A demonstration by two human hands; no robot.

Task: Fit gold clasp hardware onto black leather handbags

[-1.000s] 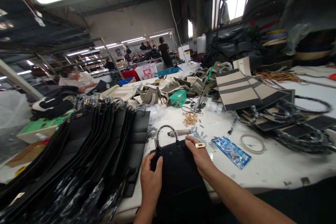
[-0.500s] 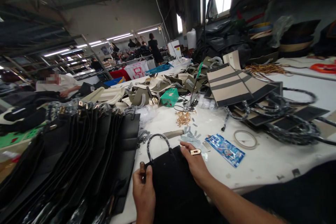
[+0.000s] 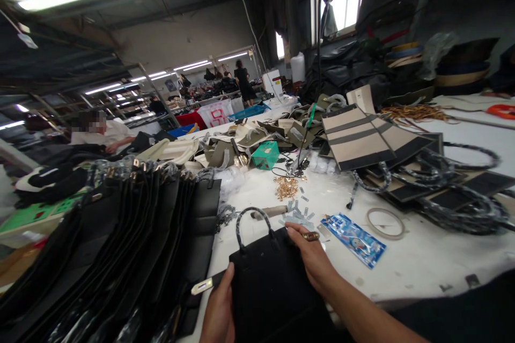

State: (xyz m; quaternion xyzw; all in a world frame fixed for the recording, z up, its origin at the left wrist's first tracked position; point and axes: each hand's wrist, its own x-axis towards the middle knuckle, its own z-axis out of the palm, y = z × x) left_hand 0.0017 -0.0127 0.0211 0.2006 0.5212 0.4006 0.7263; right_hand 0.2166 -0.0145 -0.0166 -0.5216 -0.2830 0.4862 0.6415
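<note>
A black handbag (image 3: 277, 284) with a plastic-wrapped loop handle (image 3: 254, 211) is held upright in front of me. My left hand (image 3: 220, 300) grips its left edge, thumb on the near face. From that hand a dark strap with a gold metal end plate (image 3: 201, 285) sticks out to the left. My right hand (image 3: 311, 254) grips the bag's upper right corner, its fingers partly hidden behind the bag. A second gold metal piece (image 3: 311, 236) pokes out beside the right hand's knuckles.
Many black bag panels (image 3: 161, 236) stand packed at left. Gold fittings (image 3: 286, 187), grey metal plates (image 3: 298, 211), a blue packet (image 3: 354, 238) and a tape roll (image 3: 385, 223) lie on the white table (image 3: 422, 257). Striped bags (image 3: 358, 134) are piled right; a person (image 3: 104, 134) sits far left.
The left strap's gold end has swung outward to the left and shows its face. The gold piece by my right hand has turned. The whole view has shifted slightly.
</note>
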